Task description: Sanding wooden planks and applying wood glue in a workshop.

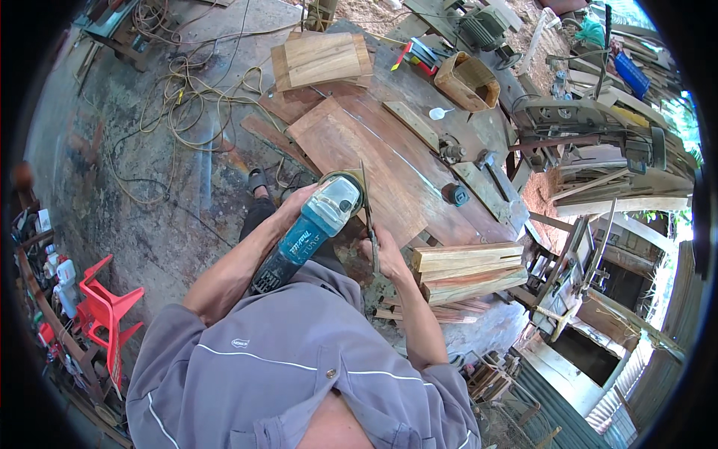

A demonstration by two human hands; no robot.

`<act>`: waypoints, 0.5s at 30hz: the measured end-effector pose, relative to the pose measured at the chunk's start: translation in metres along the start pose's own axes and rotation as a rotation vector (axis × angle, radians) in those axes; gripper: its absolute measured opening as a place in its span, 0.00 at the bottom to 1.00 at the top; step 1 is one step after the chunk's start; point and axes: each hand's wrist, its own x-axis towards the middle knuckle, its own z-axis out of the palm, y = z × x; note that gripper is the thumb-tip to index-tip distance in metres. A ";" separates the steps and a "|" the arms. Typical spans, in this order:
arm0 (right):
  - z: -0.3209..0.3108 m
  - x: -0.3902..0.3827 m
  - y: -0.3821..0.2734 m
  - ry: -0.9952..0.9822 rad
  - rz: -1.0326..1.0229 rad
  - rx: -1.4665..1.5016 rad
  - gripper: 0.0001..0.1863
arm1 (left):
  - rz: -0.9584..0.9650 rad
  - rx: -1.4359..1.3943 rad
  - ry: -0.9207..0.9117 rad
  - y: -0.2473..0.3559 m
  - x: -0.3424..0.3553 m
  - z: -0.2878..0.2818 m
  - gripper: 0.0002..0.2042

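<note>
A teal and black angle grinder (303, 236) lies slanted in front of my body, its head pointing up and to the right. My left hand (295, 207) is closed on it near the head, the fingers mostly hidden behind the tool. In my right hand (384, 252) is a long, thin, dark strip (368, 198), gripped near its lower end. The strip stands close along the right side of the grinder's disc; whether they touch cannot be made out. Beyond both hands is a broad wooden board (351, 161) on the work surface.
Stacked planks (321, 60) sit at the far side, with thick wooden blocks (467, 262) at right. A tangled yellow cord (191, 112) crosses the stained floor. Further right are a cut-open container (467, 81), a motor (482, 28) and a teal cylindrical object (455, 194). A red chair (108, 314) stands left.
</note>
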 end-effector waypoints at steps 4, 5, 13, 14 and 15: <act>0.004 -0.008 -0.009 0.033 -0.018 -0.112 0.19 | 0.036 0.059 -0.037 0.004 -0.005 0.003 0.16; 0.004 -0.008 -0.006 0.033 -0.019 -0.113 0.19 | 0.037 0.059 -0.037 0.002 -0.002 0.002 0.16; 0.004 0.004 0.008 0.036 0.040 0.110 0.18 | 0.052 0.061 -0.007 -0.004 0.002 0.002 0.18; 0.004 0.003 0.005 0.034 0.040 0.110 0.18 | 0.052 0.060 -0.006 -0.004 0.002 0.002 0.18; 0.002 0.000 0.002 0.035 0.034 0.049 0.18 | 0.040 0.066 -0.008 -0.003 0.001 0.000 0.18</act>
